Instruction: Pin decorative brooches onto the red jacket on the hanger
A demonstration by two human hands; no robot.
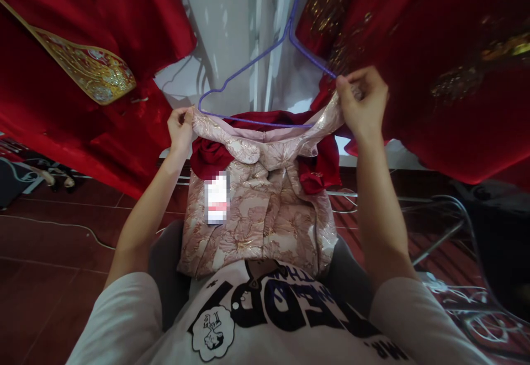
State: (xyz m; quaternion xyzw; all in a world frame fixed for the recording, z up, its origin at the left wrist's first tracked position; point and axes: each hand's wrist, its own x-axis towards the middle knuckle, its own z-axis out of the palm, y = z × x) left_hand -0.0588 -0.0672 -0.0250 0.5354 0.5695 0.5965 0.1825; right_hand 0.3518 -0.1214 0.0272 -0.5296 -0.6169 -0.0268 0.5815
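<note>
A pink and gold floral brocade dress (248, 227) lies over my lap, its neckline stretched between my two hands. My left hand (181, 126) pinches the neckline's left end. Higher up, my right hand (366, 100) grips the right end beside one arm of a purple hanger (256, 58); whether its fingers also hold the hanger is hard to see. The hanger's lower bar runs behind the front neckline. Dark red fabric (211, 158) shows at both sides and behind the neck opening. A blurred white tag (217, 198) rests on the dress front.
Red garments with gold embroidery hang at the left (95, 67) and right (414, 78). A pale wall (223, 11) stands behind the hanger. Metal chair tubing (443, 238) is at the right, and a thin cable (83, 226) crosses the red tiled floor (53, 276).
</note>
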